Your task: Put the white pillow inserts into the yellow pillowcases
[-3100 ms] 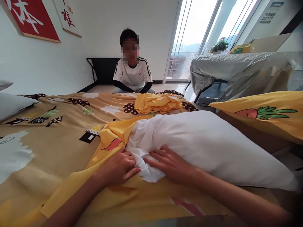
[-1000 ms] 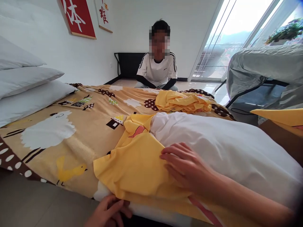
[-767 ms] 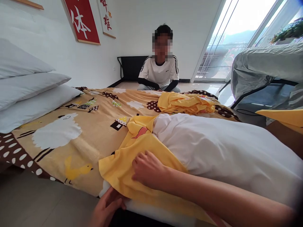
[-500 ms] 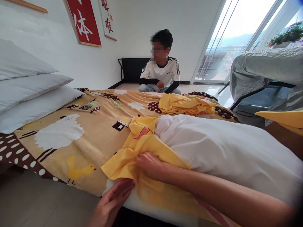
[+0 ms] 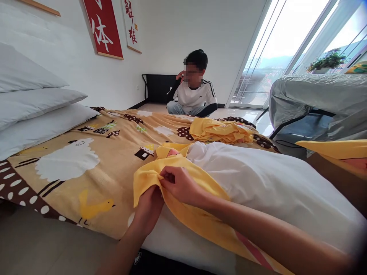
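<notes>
A white pillow (image 5: pixel 266 183) lies across the near end of the bed, partly wrapped in a yellow pillowcase (image 5: pixel 197 221) with a carrot print. My left hand (image 5: pixel 149 208) reaches up from below and grips the pillowcase's lifted edge. My right hand (image 5: pixel 179 185) pinches the same edge just beside it, fingers closed on the cloth. The pillow's near end shows bare white under the raised cloth.
The bed carries a tan blanket with sheep and houses (image 5: pixel 86 164). A second crumpled yellow pillowcase (image 5: pixel 220 130) lies farther back. Three white pillows (image 5: pixel 34 110) are stacked at left. A person in a white shirt (image 5: pixel 193 93) sits on the floor beyond. A covered table (image 5: pixel 318 101) stands right.
My left hand rose from under the pillow's end to grip the pillowcase edge. My right hand went from lying flat on the cloth to pinching and lifting it. The seated person raised a hand to the head.
</notes>
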